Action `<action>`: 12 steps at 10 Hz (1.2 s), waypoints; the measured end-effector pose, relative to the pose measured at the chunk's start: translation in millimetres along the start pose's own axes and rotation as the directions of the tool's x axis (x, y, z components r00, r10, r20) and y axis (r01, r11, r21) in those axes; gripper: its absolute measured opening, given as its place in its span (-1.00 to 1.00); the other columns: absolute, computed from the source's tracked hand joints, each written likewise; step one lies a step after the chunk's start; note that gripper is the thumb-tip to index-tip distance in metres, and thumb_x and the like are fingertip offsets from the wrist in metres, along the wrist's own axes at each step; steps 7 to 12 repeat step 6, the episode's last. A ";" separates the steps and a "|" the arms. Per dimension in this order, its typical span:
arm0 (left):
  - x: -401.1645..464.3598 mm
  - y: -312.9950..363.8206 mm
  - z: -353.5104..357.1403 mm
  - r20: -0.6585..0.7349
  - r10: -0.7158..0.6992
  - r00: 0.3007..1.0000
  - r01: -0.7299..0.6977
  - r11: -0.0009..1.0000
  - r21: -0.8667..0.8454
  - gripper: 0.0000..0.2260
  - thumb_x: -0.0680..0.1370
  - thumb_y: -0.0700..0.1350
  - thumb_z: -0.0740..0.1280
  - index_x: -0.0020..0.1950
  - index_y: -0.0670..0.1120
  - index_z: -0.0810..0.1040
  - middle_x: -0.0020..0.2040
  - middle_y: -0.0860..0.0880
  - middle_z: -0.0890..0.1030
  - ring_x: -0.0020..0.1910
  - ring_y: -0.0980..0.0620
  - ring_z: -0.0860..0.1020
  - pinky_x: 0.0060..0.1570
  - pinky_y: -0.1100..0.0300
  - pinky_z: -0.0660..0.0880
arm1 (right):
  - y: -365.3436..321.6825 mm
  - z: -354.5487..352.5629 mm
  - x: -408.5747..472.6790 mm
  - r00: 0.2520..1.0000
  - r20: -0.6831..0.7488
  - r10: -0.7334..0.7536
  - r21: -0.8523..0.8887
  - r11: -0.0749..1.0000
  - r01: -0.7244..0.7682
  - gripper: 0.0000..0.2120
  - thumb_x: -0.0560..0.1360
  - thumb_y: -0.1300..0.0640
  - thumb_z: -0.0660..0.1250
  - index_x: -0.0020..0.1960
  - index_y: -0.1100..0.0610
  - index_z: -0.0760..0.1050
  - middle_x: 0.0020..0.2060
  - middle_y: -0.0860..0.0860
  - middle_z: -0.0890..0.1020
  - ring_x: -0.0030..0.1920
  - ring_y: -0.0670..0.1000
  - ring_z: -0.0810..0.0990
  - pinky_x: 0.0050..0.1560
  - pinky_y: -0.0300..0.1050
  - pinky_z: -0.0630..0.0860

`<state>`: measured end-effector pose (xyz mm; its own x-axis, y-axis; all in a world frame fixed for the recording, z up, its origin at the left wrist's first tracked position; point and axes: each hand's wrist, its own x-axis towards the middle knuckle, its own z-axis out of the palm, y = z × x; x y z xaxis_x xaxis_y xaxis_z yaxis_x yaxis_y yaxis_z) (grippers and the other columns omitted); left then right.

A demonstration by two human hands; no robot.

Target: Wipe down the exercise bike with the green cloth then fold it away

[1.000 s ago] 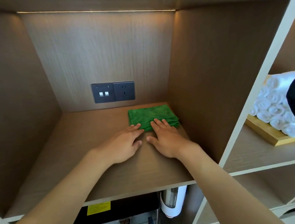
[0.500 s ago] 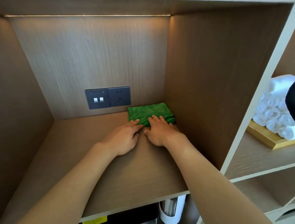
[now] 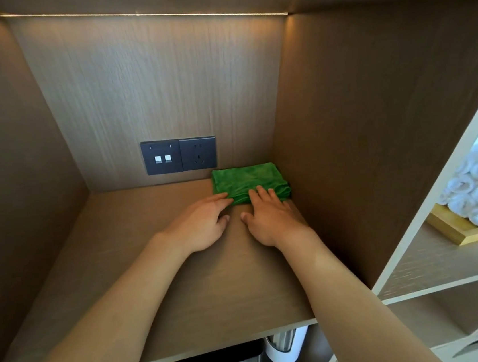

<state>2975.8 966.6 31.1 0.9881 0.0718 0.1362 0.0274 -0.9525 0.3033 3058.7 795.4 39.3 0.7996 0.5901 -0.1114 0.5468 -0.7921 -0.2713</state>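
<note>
Left hand (image 3: 199, 225) flat on the shelf (image 3: 153, 279), palm down, fingers straight, fingertips touching the near-left edge of the green cloth (image 3: 248, 181). Right hand (image 3: 271, 217) also flat, palm down, fingers straight and slightly spread, fingertips lying on the cloth's near edge. Neither hand grips anything; both just press or rest. Thumbs point toward each other with a small gap between them, hands side by side.

Green cloth is folded into a neat rectangle, lying flat in the back right corner of the shelf, its far edge against the back panel, its right edge just beside the right side panel (image 3: 375, 135).

On the back panel, just left of the cloth and above shelf level, a dark socket plate (image 3: 179, 155): two small white squares on the left half, an outlet on the right half. A light strip (image 3: 138, 13) runs along the top back edge of the compartment.

In the next compartment to the right, rolled white towels (image 3: 477, 192) stacked on a wooden tray (image 3: 452, 229). Below the shelf's front edge, a white cylindrical object (image 3: 283, 347), partly hidden.
</note>
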 end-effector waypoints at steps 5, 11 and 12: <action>-13.3 14.0 4.6 -0.232 -0.128 0.964 0.116 0.991 -0.064 -0.73 0.55 -0.06 0.36 0.21 -0.07 0.43 0.19 -0.07 0.51 0.21 -0.14 0.49 0.14 -0.05 0.47 | -10.1 12.5 -20.1 0.996 -0.076 0.036 0.000 0.999 -0.036 -0.31 0.73 -0.19 -0.01 0.72 0.05 -0.18 0.70 -0.02 -0.19 0.69 0.08 -0.21 0.65 0.27 -0.16; -15.9 15.2 5.8 -0.207 -0.287 0.935 0.296 0.955 0.013 -0.63 0.58 0.09 0.25 0.32 -0.07 0.43 0.32 -0.13 0.51 0.32 -0.20 0.45 0.29 -0.13 0.42 | -12.3 19.4 -43.9 0.996 -0.089 0.013 -0.036 0.999 -0.017 -0.31 0.72 -0.25 -0.05 0.72 0.05 -0.12 0.71 -0.01 -0.13 0.70 0.07 -0.16 0.65 0.23 -0.15; -15.9 15.2 5.8 -0.207 -0.287 0.935 0.296 0.955 0.013 -0.63 0.58 0.09 0.25 0.32 -0.07 0.43 0.32 -0.13 0.51 0.32 -0.20 0.45 0.29 -0.13 0.42 | -12.3 19.4 -43.9 0.996 -0.089 0.013 -0.036 0.999 -0.017 -0.31 0.72 -0.25 -0.05 0.72 0.05 -0.12 0.71 -0.01 -0.13 0.70 0.07 -0.16 0.65 0.23 -0.15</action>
